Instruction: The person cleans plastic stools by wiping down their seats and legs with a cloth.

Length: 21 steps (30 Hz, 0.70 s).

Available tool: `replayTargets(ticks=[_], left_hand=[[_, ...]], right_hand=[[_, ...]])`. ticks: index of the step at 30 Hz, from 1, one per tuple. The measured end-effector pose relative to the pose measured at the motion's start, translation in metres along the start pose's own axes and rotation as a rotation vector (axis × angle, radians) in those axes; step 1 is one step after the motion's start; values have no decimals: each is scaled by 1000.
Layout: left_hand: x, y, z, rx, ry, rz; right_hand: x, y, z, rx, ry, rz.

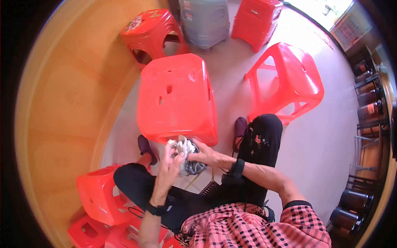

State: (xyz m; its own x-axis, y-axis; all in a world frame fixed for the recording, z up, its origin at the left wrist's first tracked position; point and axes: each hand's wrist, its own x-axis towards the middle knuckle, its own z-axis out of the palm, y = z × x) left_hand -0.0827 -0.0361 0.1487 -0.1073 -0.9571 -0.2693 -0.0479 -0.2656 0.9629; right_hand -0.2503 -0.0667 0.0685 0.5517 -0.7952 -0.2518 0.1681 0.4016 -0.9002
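Both my hands are around a crumpled grey-and-white cloth (192, 166), just in front of the near edge of a red plastic stool (178, 111). My left hand (168, 164) has its fingers bent on the cloth's left side. From the right, my right hand (205, 155) grips it with the thumb and fingers. The cloth's pale folds stick up between the fingers, and its darker part hangs below. I cannot tell whether the cloth touches the stool. Holes show in the stool's seat, which faces up towards me.
Another red stool (304, 72) stands to the right. Behind are a flower-patterned red stool (151, 31), a grey stool stack (205, 20) and a red stack (257, 20). More red stools (97, 196) sit at lower left by the orange wall (62, 103). Dark jars (355, 200) line the right.
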Motion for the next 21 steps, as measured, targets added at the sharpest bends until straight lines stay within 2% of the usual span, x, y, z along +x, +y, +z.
replayTargets(ticks=[1,2,4,5,7,9,10,12,16,19,21], left_hand=[[4,9,0,60,-5,-7],[18,-7,-22,198,36,97],[45,11,-42,306,216,294],[66,12,-57,548,385,432],[102,11,-90,551,455,404],[128,5,-108,470,420,159],[138,-3,-111,468,420,161],[154,-20,-112,85,200,18],[164,-31,-118,-45,89,-56],[159,-42,-115,-46,133,7],[154,-66,-116,-231,261,14]], right_hand=[[-1,-5,0,3,16,-3],[-1,-8,-1,141,46,70],[5,-7,0,402,102,205],[6,-2,0,406,104,203],[9,5,0,309,179,145],[9,10,3,279,241,103],[11,13,3,272,258,110],[13,15,2,263,282,117],[10,11,2,115,394,97],[10,6,1,46,494,60],[9,7,1,36,563,27]])
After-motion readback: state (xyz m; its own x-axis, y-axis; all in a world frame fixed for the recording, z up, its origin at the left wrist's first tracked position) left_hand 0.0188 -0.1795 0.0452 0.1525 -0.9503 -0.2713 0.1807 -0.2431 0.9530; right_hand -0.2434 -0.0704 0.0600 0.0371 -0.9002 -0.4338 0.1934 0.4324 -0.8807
